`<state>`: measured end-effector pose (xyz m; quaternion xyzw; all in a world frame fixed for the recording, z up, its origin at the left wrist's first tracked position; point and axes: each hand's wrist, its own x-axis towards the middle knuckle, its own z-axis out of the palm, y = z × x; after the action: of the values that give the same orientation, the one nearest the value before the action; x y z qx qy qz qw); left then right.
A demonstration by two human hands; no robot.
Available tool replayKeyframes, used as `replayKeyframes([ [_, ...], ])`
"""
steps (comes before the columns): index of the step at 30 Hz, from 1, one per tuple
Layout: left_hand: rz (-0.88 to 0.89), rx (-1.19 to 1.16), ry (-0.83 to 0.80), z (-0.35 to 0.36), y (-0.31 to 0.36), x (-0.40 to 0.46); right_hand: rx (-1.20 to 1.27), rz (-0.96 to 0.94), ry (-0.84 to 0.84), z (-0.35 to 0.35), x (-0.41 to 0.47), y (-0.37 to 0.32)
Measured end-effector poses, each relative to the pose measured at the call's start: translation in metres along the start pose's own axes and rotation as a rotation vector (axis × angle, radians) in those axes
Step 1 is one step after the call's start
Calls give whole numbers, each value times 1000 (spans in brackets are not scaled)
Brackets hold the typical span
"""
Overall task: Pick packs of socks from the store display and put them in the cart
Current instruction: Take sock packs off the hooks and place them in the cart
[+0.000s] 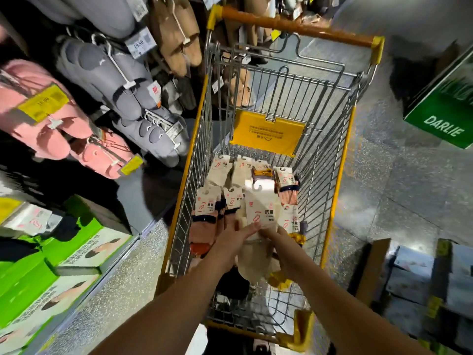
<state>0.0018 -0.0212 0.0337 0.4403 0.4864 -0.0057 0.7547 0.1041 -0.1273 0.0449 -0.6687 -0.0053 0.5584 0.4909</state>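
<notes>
Pack of socks (259, 208): lower end hidden behind both hands; label print blurred, apparently unreadable. Forearms cut off at bottom edge.

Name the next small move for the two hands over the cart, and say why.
Probably let go and lower the cream sock pack with the white card label onto the packs already in the yellow wire shopping cart. Left hand and right hand both hold it inside the basket, just above the pile.

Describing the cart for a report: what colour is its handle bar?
Orange handle bar with yellow end caps, head view.
</notes>
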Motion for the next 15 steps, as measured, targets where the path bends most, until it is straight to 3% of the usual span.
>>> replayKeyframes([
  [9, 384, -87, 94, 5, 36, -110, -75, -278, -194, 15, -78, -48],
  [15, 686, -87, 261, 1, 42, -195, -38, -467, -407, 47, -145, -84],
])
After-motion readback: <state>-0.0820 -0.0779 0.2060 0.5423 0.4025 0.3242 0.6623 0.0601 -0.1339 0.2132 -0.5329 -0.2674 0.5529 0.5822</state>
